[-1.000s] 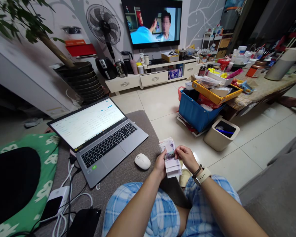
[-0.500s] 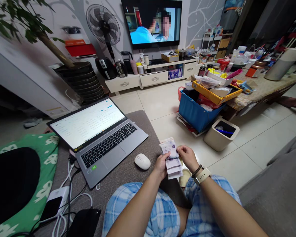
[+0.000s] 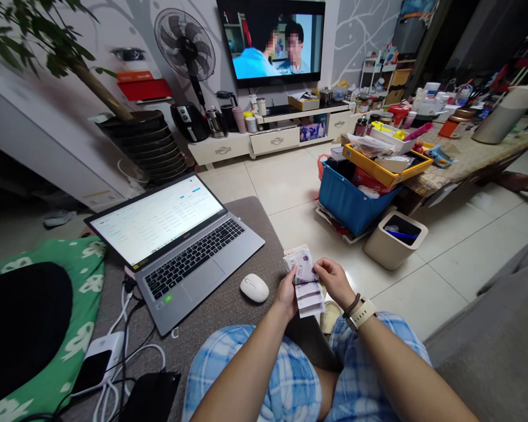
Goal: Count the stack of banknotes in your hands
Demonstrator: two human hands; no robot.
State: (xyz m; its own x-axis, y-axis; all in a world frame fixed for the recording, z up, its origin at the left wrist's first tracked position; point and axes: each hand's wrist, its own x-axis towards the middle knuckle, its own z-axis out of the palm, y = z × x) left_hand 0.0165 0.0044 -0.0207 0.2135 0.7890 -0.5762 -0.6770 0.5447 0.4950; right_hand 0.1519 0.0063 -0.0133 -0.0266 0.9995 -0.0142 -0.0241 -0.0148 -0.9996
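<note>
A stack of purple banknotes [image 3: 305, 281] is held in front of my knees, above the edge of a grey cushioned seat [image 3: 229, 310]. My left hand [image 3: 287, 292] grips the stack from the left, thumb on top. My right hand [image 3: 333, 281] pinches the notes from the right; its wrist carries a white watch and a bead bracelet. A white mouse [image 3: 254, 288] lies just left of my left hand. An open silver laptop [image 3: 176, 240] with a lit screen sits further left on the seat.
A beige bin [image 3: 393, 239] and a blue crate [image 3: 349, 199] under a yellow tray stand on the tiled floor ahead. A cluttered table [image 3: 466, 155] is to the right. A fan, a TV and a low cabinet line the far wall. Cables and a power bank [image 3: 99, 360] lie left.
My right hand's fingers shifted slightly on the banknotes, and the lower notes slid a little. My left hand stayed in place. The TV picture changed.
</note>
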